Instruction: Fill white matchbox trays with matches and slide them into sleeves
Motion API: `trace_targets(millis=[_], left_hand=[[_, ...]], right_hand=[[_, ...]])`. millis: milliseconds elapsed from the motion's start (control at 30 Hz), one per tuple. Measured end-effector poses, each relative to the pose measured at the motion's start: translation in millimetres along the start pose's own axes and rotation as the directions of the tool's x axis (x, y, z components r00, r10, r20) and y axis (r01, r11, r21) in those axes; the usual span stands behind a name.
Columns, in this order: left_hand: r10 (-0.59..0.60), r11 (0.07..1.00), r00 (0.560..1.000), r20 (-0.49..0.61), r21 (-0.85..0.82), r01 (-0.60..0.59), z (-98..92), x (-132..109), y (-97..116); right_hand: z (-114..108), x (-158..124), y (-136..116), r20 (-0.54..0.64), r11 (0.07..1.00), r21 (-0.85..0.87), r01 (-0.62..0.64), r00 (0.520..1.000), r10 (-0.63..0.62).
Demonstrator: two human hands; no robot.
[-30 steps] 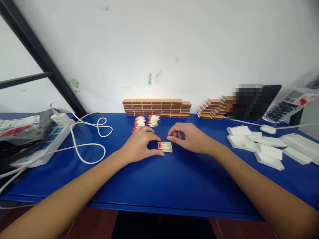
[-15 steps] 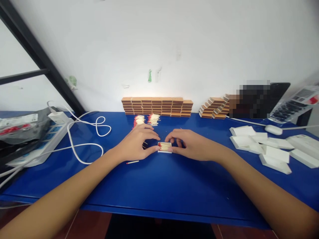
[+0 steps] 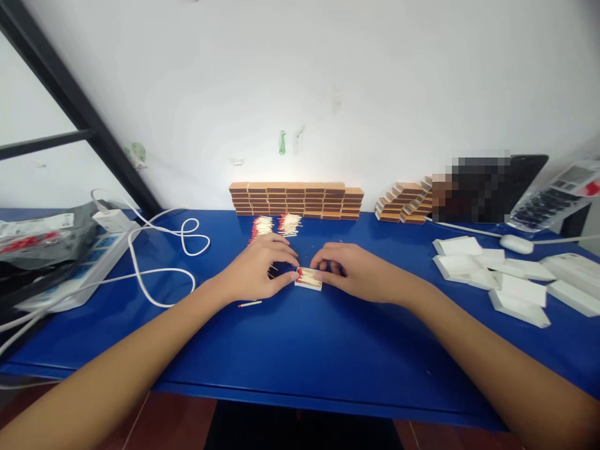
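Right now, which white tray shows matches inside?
The white tray between the left hand and the right hand: red-tipped matches lie inside it. The other white trays lie jumbled off to the right, with no matches showing.

Two bare hands are seen, the left hand point(image 3: 262, 269) and the right hand point(image 3: 359, 272), both formed with slender fingers and narrow wrists. The left forearm point(image 3: 140, 356) and right forearm point(image 3: 478, 350) are seen bare too, broadened away from the wrists. A black shape point(image 3: 300, 431) is seen below; whether clothing or seat cannot be told.
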State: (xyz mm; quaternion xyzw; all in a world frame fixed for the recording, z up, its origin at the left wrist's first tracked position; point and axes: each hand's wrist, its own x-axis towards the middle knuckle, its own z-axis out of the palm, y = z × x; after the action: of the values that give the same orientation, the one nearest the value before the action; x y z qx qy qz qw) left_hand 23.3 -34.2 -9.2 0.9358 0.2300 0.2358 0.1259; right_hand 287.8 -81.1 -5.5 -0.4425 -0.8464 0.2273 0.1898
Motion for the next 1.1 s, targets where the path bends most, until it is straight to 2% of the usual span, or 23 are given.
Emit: trace_targets(millis=[400, 700, 833, 1000, 1100], left_hand=[[0.009, 1.000, 1.000, -0.004, -0.014, -0.009, 2.5, 0.1, 4.1], [0.045, 0.999, 0.996, 0.073, -0.024, -0.043, -2.2, 0.1, 2.1], [0.058, 0.998, 0.997, 0.055, -0.037, -0.056, -1.4, 1.3, 5.4], [0.056, 0.998, 0.998, -0.015, -0.005, -0.056, -1.0, 2.4, 4.0], [0.058, 0.998, 0.998, -0.014, 0.005, -0.058, 1.1, 2.2, 2.7]], right_hand=[[9.3, 3.3, -2.4, -0.073, 0.999, -0.028, 0.014, 0.997, -0.016], [12.6, 0.8, -10.5, -0.091, 0.998, -0.055, 0.025, 0.995, -0.030], [14.4, 1.1, -12.6, -0.085, 0.999, -0.042, 0.010, 0.996, -0.013], [18.3, 4.5, -4.3, -0.118, 0.999, -0.034, 0.033, 0.992, -0.037], [20.9, 6.0, -0.7, -0.137, 0.998, -0.051, 0.027, 0.990, -0.034]])
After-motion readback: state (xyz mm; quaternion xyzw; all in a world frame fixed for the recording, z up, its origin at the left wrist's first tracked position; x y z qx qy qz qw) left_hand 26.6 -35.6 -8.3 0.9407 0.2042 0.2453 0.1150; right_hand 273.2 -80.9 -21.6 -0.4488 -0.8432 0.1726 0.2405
